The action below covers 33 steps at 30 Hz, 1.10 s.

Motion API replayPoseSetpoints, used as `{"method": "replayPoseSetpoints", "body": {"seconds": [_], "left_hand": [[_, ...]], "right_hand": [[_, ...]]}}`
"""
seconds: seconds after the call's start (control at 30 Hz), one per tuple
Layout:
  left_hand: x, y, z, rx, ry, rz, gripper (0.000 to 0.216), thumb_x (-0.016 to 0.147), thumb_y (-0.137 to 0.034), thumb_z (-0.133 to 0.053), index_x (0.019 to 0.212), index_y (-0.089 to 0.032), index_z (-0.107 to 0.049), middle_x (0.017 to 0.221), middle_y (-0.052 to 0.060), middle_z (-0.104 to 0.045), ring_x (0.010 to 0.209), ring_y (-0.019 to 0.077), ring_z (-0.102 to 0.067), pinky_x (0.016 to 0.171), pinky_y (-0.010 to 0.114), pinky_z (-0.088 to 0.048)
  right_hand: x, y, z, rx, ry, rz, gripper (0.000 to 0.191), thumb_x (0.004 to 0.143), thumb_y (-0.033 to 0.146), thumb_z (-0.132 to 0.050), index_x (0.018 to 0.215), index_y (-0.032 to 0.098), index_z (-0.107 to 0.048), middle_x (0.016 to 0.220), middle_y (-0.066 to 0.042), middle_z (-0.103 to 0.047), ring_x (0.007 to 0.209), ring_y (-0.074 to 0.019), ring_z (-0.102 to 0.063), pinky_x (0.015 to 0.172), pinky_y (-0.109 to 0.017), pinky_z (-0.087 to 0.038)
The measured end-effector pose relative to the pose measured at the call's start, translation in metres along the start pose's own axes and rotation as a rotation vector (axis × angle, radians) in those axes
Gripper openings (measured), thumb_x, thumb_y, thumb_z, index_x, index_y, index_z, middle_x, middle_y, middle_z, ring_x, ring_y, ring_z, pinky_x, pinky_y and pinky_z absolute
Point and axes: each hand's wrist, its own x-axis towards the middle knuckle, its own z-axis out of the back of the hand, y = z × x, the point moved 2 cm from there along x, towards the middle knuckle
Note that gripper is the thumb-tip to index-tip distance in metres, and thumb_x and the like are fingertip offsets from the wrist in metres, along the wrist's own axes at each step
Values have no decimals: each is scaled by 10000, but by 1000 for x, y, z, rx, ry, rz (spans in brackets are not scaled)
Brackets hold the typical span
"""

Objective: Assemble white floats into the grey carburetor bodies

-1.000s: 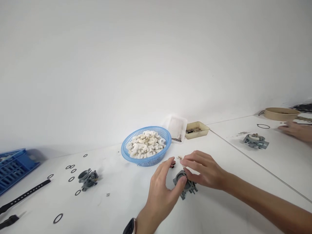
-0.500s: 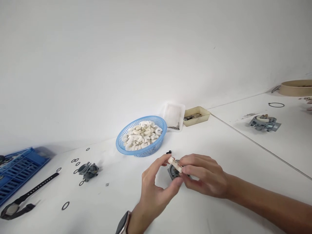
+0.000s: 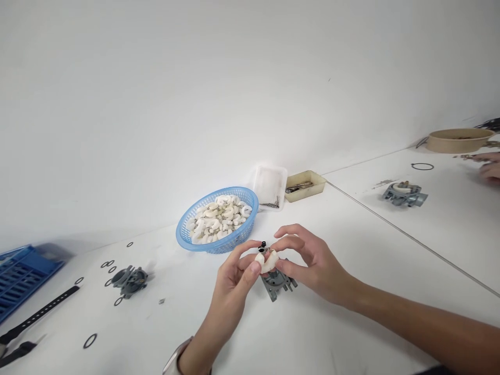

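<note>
Left hand (image 3: 238,273): thumb and forefinger pinched on one end of small white crescent-shaped plastic piece (image 3: 266,260); other fingers loosely curled. Right hand (image 3: 308,260): thumb and forefinger closed on the opposite end, remaining fingers fanned above. Piece held clear of white surface (image 3: 351,245), just above grey cast-metal body (image 3: 278,282) lying flat below the fingertips and apparently gripped by neither hand.

Progress, as judged: piece picked up and brought over the body, not yet seated; fitting left to do. For comparison, similar grey body with white piece on top (image 3: 404,192) far right, near another person's hand (image 3: 490,169); bare grey body (image 3: 128,278) at left among thin black rubber rings (image 3: 89,341).

Materials: piece smooth, matt, off-white, rounded horseshoe form. Tiny black item (image 3: 263,244) at the fingertips, too small to identify. Body dull, rough-cast, angular, with round bore and projecting lugs. Round blue plastic mesh basket (image 3: 219,246) behind the hands, heaped with like white crescents (image 3: 216,216). Surface smooth, faintly glossy.
</note>
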Motion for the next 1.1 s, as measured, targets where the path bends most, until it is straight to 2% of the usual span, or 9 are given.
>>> {"method": "replayPoseSetpoints", "body": {"seconds": [0.13,0.33,0.47,0.63,0.83,1.1], "left_hand": [[1,0,-1,-56,30,19,610,933,-616,-740,1365,-206,-606,1032,103,-785,960,270,-720,938,430,-547],[3,4,0,-24,-23,0,574,879,-569,-816,1307,-227,-641,1035,87,-781,917,249,-724,836,370,-572],[3,10,2,271,-126,-126,458,892,-475,-812,1268,-233,-708,1105,86,-768,1044,268,-708,897,376,-583],[6,20,-1,549,-80,-237,360,925,-402,-754,1254,-256,-739,1181,85,-744,1026,255,-697,876,375,-588],[9,30,-5,596,-22,-223,269,933,-442,-728,1128,-258,-753,1124,80,-735,959,259,-687,831,355,-602],[4,31,-11,485,-93,-167,274,924,-510,-715,1085,-291,-753,1131,52,-721,880,242,-680,757,305,-588]], "right_hand": [[3,0,0,105,68,-79,283,949,305,-741,1201,288,-613,959,-27,-808,937,-254,-760,877,-463,-611],[7,-1,4,-14,13,-46,355,881,230,-730,1218,292,-634,1104,-31,-776,1080,-239,-702,1057,-489,-497],[16,-4,17,-16,-141,-50,311,856,245,-691,1162,277,-647,972,-4,-715,979,-221,-689,931,-421,-531],[29,-17,33,-31,-273,-63,252,848,299,-705,1093,253,-665,873,18,-661,862,-197,-640,820,-355,-494],[32,-28,31,-126,-286,-45,254,824,298,-677,1071,244,-663,883,1,-645,862,-202,-625,795,-343,-507],[27,-26,30,-299,-253,-17,232,877,287,-635,1106,258,-653,960,-14,-660,912,-200,-655,851,-353,-536]]}}
